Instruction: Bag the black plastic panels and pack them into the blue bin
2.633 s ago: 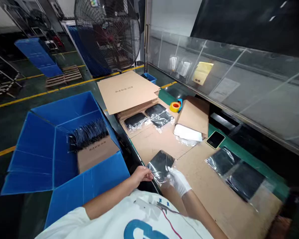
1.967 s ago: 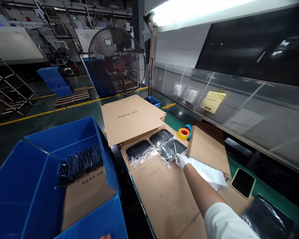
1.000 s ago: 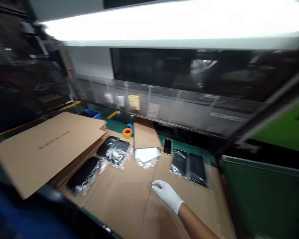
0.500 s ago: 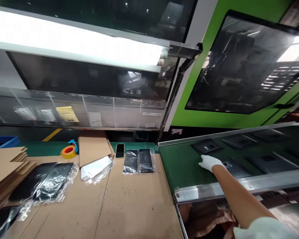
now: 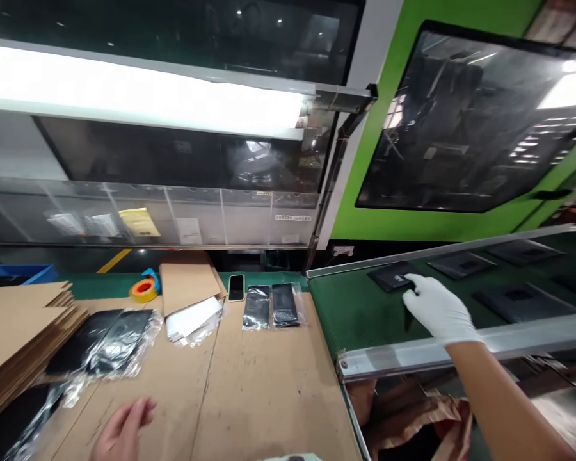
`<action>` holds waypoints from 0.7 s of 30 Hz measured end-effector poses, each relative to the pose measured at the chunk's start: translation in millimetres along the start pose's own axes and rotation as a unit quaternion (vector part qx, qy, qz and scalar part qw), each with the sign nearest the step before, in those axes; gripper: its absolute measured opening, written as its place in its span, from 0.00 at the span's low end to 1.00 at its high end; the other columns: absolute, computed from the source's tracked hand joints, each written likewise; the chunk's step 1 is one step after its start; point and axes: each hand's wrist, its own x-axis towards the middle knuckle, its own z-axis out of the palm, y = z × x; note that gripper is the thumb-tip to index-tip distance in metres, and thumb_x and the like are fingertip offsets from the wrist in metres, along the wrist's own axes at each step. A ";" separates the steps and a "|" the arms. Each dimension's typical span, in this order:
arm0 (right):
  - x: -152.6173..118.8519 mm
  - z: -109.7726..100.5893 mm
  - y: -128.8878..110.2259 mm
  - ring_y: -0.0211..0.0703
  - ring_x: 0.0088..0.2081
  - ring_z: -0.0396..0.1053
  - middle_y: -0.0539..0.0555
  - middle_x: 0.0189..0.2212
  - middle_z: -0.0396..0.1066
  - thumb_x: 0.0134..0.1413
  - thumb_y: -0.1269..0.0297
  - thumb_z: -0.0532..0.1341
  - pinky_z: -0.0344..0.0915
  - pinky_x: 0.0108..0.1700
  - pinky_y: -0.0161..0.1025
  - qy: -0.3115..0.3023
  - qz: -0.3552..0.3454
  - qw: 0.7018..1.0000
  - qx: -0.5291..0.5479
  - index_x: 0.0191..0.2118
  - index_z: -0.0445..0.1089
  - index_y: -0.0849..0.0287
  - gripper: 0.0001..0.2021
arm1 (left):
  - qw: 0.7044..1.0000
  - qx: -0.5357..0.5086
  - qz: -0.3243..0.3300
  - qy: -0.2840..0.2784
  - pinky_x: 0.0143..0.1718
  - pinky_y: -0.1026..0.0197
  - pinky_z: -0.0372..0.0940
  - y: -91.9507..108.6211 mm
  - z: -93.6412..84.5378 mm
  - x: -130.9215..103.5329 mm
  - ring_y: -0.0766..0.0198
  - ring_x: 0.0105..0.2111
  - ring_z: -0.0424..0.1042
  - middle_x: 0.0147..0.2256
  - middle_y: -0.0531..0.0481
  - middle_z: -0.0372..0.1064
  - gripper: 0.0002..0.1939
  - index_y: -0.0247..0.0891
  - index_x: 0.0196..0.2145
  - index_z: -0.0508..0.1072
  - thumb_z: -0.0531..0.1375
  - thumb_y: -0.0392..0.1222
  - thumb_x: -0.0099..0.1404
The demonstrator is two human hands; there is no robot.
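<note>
My right hand (image 5: 439, 307), in a white glove, is over the green conveyor belt (image 5: 350, 320). Its index fingertip touches or overlaps the right edge of a small dark panel (image 5: 388, 276), and the thumb is apart from that finger. Something dark, perhaps a shadow, shows below the thumb; what lies beneath the palm is hidden. My left hand (image 5: 125, 430) is bare, low over the brown cardboard surface (image 5: 264, 390), its fingers curled together with nothing visible in them. Two bagged dark pieces (image 5: 256, 307) (image 5: 285, 305) lie beside a phone (image 5: 237, 288).
More dark panels (image 5: 525, 302) lie on the belt, behind its metal rail (image 5: 413, 357). At the left are stacked cardboard sheets (image 5: 22, 326), larger bagged black pieces (image 5: 120, 342) and a blue bin (image 5: 24, 274). Yellow tape (image 5: 144, 291) sits near white sheets (image 5: 194, 318).
My left hand has come into view at the bottom. My right hand is larger in view, its fingers now at the leftmost panel's edge. The view has shifted slightly.
</note>
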 end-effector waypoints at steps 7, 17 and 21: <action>-108.7 -13.9 -117.2 0.46 0.29 0.63 0.53 0.26 0.66 0.29 0.59 0.72 0.63 0.28 0.41 -0.140 -0.072 0.803 0.574 0.37 0.76 0.48 0.20 | 0.908 -0.151 0.188 -0.341 0.49 0.55 0.66 121.2 -6.2 -30.9 0.55 0.45 0.74 0.50 0.40 0.72 0.35 0.37 0.52 0.70 0.63 0.65 0.55; -153.4 1.9 -194.4 0.47 0.45 0.70 0.53 0.44 0.73 0.44 0.54 0.69 0.71 0.43 0.39 -0.287 -0.127 0.691 0.651 0.54 0.69 0.43 0.28 | 0.846 -0.182 0.054 -0.499 0.31 0.57 0.72 121.4 -48.6 -71.6 0.57 0.30 0.76 0.33 0.44 0.76 0.21 0.33 0.43 0.75 0.69 0.47 0.54; -152.1 12.5 -189.3 0.46 0.33 0.72 0.55 0.34 0.76 0.42 0.49 0.70 0.70 0.29 0.35 -0.398 -0.124 0.734 0.537 0.48 0.75 0.52 0.26 | 0.873 -0.205 0.015 -0.443 0.22 0.57 0.71 114.2 -47.7 -69.0 0.57 0.24 0.74 0.32 0.43 0.76 0.23 0.31 0.47 0.73 0.65 0.46 0.56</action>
